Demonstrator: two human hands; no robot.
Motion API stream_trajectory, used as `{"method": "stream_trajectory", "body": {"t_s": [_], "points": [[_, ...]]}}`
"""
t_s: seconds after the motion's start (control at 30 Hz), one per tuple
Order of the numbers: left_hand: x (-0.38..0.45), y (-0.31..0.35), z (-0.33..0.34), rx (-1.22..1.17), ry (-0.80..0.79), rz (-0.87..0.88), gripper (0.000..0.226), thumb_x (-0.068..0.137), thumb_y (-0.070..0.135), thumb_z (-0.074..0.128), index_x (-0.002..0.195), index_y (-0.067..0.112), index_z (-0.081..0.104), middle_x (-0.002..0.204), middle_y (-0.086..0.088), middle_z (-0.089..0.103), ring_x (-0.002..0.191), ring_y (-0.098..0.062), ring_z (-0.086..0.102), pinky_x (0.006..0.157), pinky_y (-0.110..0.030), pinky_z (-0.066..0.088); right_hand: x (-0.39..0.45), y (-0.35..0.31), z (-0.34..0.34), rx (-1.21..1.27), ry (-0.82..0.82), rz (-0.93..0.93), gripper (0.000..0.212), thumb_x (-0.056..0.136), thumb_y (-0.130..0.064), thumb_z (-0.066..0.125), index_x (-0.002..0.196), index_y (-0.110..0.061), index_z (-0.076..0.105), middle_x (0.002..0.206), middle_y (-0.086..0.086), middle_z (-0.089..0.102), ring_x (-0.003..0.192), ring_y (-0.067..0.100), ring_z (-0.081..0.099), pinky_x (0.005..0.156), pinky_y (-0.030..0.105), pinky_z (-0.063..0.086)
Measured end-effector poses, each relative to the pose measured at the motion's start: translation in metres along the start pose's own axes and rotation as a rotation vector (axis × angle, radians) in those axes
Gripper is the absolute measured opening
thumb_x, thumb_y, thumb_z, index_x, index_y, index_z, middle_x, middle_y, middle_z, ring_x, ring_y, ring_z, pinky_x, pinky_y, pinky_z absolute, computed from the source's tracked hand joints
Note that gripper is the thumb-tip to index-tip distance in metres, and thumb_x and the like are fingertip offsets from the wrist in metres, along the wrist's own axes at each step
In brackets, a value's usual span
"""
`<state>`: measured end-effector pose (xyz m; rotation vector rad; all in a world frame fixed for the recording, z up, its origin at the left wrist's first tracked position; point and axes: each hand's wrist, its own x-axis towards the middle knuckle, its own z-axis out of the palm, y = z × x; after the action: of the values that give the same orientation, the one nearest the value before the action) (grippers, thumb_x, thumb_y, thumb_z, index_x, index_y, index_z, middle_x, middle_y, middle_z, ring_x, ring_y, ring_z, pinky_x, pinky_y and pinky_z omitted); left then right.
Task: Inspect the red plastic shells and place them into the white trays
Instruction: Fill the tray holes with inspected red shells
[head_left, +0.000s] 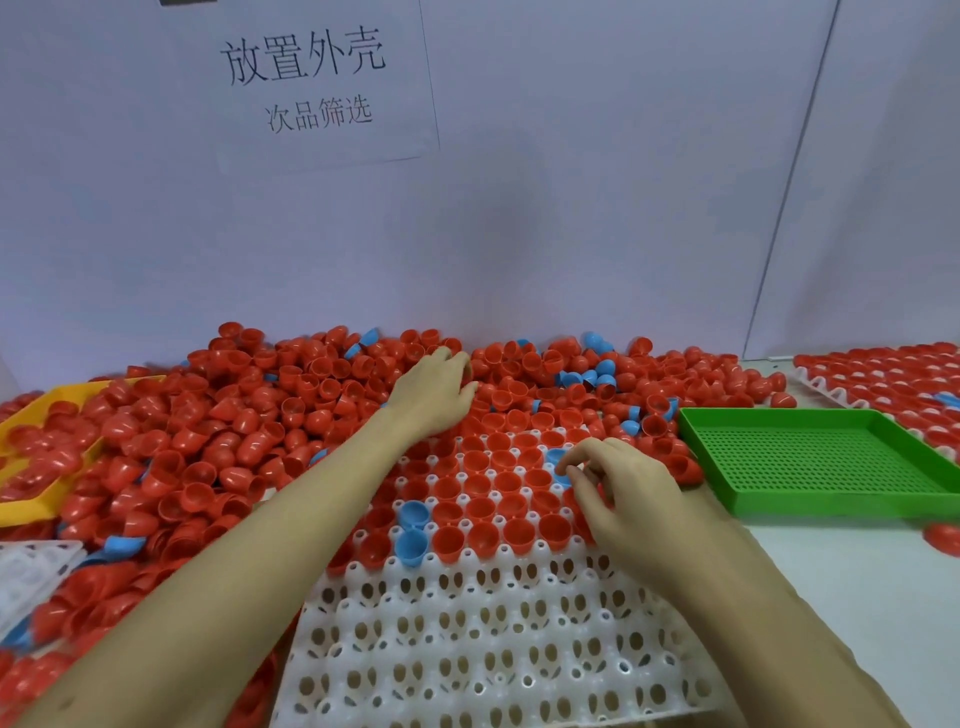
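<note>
Only one readable item: white paper sign (322, 88) stuck on the back wall (571, 182), upper left. Two lines of black Chinese print. Top line, large: 放置外壳. Second line, smaller, below it: 次品筛选. No other text, labels, brands or numbers legible anywhere — trays and shells carry no visible markings.

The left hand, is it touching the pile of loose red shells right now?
Touching. The head view shows the left hand lying palm-down on the pile of red shells, fingertips among them.
</note>
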<state>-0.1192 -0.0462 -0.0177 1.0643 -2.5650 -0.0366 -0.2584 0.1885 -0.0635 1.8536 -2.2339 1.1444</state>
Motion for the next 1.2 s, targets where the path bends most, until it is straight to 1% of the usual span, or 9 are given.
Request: {"method": "stream_trajectory", "body": {"t_s": [0.2, 0.3, 0.43, 0.63, 0.77, 0.9, 1.0, 1.1, 1.2], "points": [[0.040, 0.024, 0.029, 0.048, -0.044, 0.044, 0.057, 0.092, 0.068, 0.060, 0.129, 0.025, 0.065, 0.120, -0.001, 0.063, 0.110, -0.022, 0.062, 0.087, -0.039, 0.055, 0.000, -0.001, 0.000, -0.014, 0.025, -0.018, 0.031, 0.095, -0.054, 0.034, 0.100, -0.043, 0.062, 0.091, -0.024, 0.058, 0.083, 0.001, 0.060, 0.070, 0.028, 0.053], [0.043, 0.032, 0.037, -0.027, -0.117, 0.040, 0.047, 0.092, 0.040, 0.075, 0.135, 0.021, 0.064, 0.130, -0.004, 0.066, 0.119, -0.024, 0.062, 0.096, -0.040, 0.053, 0.000, -0.003, 0.002, 0.017, 0.018, -0.035, 0.023, 0.098, -0.045, 0.043, 0.099, -0.038, 0.065, 0.090, -0.021, 0.059, 0.084, 0.000, 0.059, 0.071, 0.024, 0.051], [0.040, 0.022, 0.027, -0.134, -0.042, -0.007, 0.039, 0.089, 0.007, 0.070, 0.127, 0.017, 0.070, 0.123, -0.009, 0.072, 0.116, -0.027, 0.066, 0.095, -0.037, 0.052, -0.001, 0.000, 0.001, 0.009, 0.001, -0.035, 0.014, 0.103, -0.027, 0.056, 0.098, -0.035, 0.066, 0.090, -0.018, 0.060, 0.085, 0.000, 0.058, 0.073, 0.023, 0.050], [-0.014, 0.010, -0.023, -0.388, 0.191, -0.017, 0.035, 0.092, 0.020, 0.078, 0.126, 0.022, 0.074, 0.109, 0.002, 0.075, 0.101, -0.010, 0.068, 0.092, -0.024, 0.052, -0.002, -0.005, -0.001, 0.036, -0.006, 0.001, 0.015, 0.103, -0.025, 0.059, 0.099, -0.037, 0.067, 0.091, -0.020, 0.064, 0.085, 0.001, 0.062, 0.075, 0.026, 0.054], [-0.105, 0.026, -0.043, -0.611, 0.167, 0.032, 0.041, 0.088, 0.029, 0.082, 0.125, 0.043, 0.072, 0.099, 0.023, 0.072, 0.090, 0.003, 0.067, 0.077, -0.009, 0.052, -0.004, -0.021, -0.010, 0.189, -0.033, 0.035, 0.016, 0.105, -0.026, 0.059, 0.105, -0.041, 0.066, 0.077, -0.009, 0.066, 0.067, 0.012, 0.063, 0.061, 0.036, 0.055], [-0.173, 0.043, -0.043, -0.699, 0.189, 0.045, 0.043, 0.087, 0.032, 0.083, 0.125, 0.048, 0.070, 0.110, 0.036, 0.068, 0.096, 0.005, 0.068, 0.083, -0.008, 0.051, -0.011, -0.043, -0.020, 0.268, -0.099, -0.002, 0.014, 0.106, -0.036, 0.059, 0.115, -0.045, 0.065, 0.087, -0.016, 0.073, 0.077, -0.007, 0.067, 0.060, 0.007, 0.048], [-0.188, 0.047, -0.038, -0.695, 0.206, 0.062, 0.056, 0.090, 0.035, 0.080, 0.139, 0.049, 0.058, 0.109, 0.032, 0.069, 0.102, 0.005, 0.067, 0.091, -0.009, 0.049, -0.012, -0.056, -0.019, 0.534, -0.255, 0.032, 0.018, 0.105, -0.031, 0.062, 0.121, -0.032, 0.069, 0.094, -0.007, 0.076, 0.082, 0.006, 0.073, 0.067, 0.019, 0.055], [-0.189, 0.043, -0.033, -0.752, 0.180, 0.071, 0.082, 0.090, 0.029, 0.083, 0.153, 0.046, 0.034, 0.097, 0.019, 0.074, 0.091, -0.005, 0.072, 0.086, -0.017, 0.055, -0.014, -0.060, -0.014, 0.578, -0.318, 0.014, 0.019, 0.100, -0.032, 0.069, 0.119, -0.031, 0.072, 0.100, -0.010, 0.076, 0.088, 0.007, 0.074, 0.073, 0.022, 0.058], [-0.192, 0.036, -0.030, -0.739, 0.173, 0.100, 0.088, 0.088, 0.027, 0.084, 0.154, 0.046, 0.029, 0.097, 0.020, 0.075, 0.093, -0.005, 0.073, 0.088, -0.019, 0.055, -0.015, -0.059, -0.012, 0.611, -0.359, 0.003, 0.024, 0.096, -0.030, 0.075, 0.120, -0.033, 0.073, 0.107, -0.009, 0.076, 0.094, 0.013, 0.076, 0.078, 0.027, 0.061]]}}
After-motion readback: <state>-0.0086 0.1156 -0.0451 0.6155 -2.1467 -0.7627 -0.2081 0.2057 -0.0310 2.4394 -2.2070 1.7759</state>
